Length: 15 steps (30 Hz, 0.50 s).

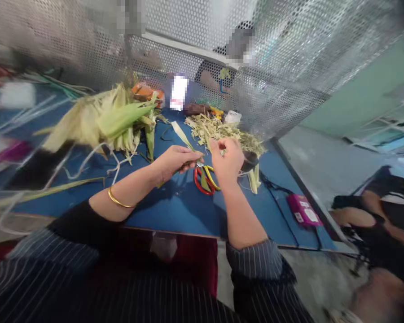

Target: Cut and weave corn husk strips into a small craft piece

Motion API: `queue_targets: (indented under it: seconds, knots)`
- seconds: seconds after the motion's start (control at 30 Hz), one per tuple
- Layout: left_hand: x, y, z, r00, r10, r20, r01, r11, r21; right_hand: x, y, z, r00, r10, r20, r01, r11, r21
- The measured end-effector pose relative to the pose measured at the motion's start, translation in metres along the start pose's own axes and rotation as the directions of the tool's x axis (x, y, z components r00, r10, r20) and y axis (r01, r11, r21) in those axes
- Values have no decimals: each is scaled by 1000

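My left hand [175, 162] is closed on a corn husk strip [181, 133], pinched between thumb and fingers, its pale green end pointing up and away. To the right of it my right hand [228, 159] is raised with thumb and fingertips pinched together; whatever they hold is too small to make out. On the blue table below and between the hands lie scissors [202, 181] with one red and one yellow handle loop. A heap of shredded husk [208, 128] lies just beyond my right hand, and a dark round thing [249, 161] is partly hidden beside it.
A large pile of corn husks [104, 119] lies at the left, with a white cord [87, 159] before it. A lit, blurred phone-like screen [179, 93] stands at the back. A magenta box [304, 210] lies right, near black cables. Perforated metal sheeting [195, 27] closes the back. A person [390, 215] sits at the right.
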<state>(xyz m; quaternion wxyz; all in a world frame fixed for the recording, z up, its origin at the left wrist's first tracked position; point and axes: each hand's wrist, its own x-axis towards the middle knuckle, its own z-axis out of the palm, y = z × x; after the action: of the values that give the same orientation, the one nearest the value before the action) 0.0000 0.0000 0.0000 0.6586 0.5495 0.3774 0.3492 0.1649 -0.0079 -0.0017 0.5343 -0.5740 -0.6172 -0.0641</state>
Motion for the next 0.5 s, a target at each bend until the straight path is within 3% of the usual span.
queue_targets:
  seconds: [0.03, 0.1, 0.13, 0.2, 0.23, 0.27, 0.3, 0.37, 0.5]
  knots:
    - [-2, 1, 1, 1000, -5, 21, 4, 1000, 25, 1, 0, -1, 991, 20, 130, -32, 995, 90]
    - [-5, 2, 3, 998, -12, 57, 8, 998, 70, 3, -2, -2, 928, 68, 365, -168, 953, 251]
    - [-6, 3, 5, 997, -13, 72, 7, 996, 90, 3, -3, -2, 877, 95, 471, -267, 911, 314]
    - [-9, 4, 7, 995, -13, 95, 1, 992, 125, 0, -5, -2, 707, 157, 690, -541, 749, 383]
    - [-10, 5, 9, 995, -10, 101, -4, 990, 141, -2, -6, -2, 641, 182, 746, -644, 657, 392]
    - [-11, 5, 10, 994, -7, 105, -10, 987, 158, -4, -7, -1, 605, 205, 769, -708, 580, 403]
    - [-11, 6, 10, 994, -4, 111, -15, 985, 174, -6, -8, 0, 600, 226, 767, -738, 527, 422]
    - [-12, 5, 10, 991, -5, 132, -22, 980, 200, -9, -9, 2, 651, 267, 710, -726, 492, 480]
    - [-9, 1, 7, 981, 2, 196, -43, 979, 202, -12, -10, 8, 785, 266, 560, -598, 560, 573]
